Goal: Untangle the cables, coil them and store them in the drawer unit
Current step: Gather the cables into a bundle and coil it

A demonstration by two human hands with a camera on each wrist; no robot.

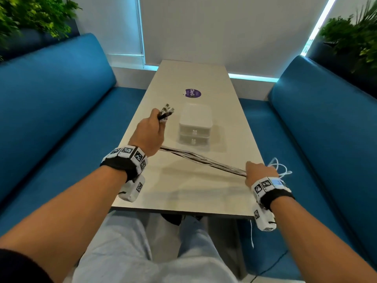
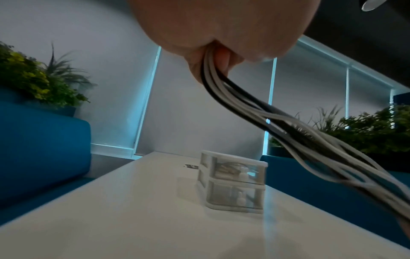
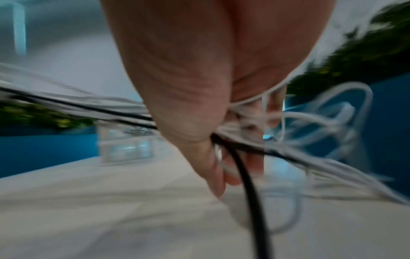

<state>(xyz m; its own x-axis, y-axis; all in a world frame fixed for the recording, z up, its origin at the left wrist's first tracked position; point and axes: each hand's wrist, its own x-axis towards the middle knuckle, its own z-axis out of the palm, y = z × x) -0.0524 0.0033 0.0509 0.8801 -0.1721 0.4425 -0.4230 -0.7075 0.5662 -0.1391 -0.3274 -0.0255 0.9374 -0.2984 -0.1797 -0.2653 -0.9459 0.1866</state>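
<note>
A bundle of several white and black cables [image 1: 204,161] stretches taut above the table between both hands. My left hand [image 1: 150,131] grips the bundle near its plug ends [image 1: 166,112], which stick out past the fingers. My right hand [image 1: 259,172] grips the other part at the table's right front, with loose white loops [image 1: 280,168] spilling beyond it and one strand hanging below the edge. In the left wrist view the cables [image 2: 255,112] run out of the fist. The right wrist view is blurred; cables [image 3: 239,157] pass through the fist. The white two-drawer unit [image 1: 194,126] stands mid-table, drawers closed.
The long beige table [image 1: 183,190] has a purple round sticker [image 1: 192,93] behind the drawer unit. Blue benches [image 1: 51,111] flank both sides, with plants in the back corners. My legs are under the table's near edge.
</note>
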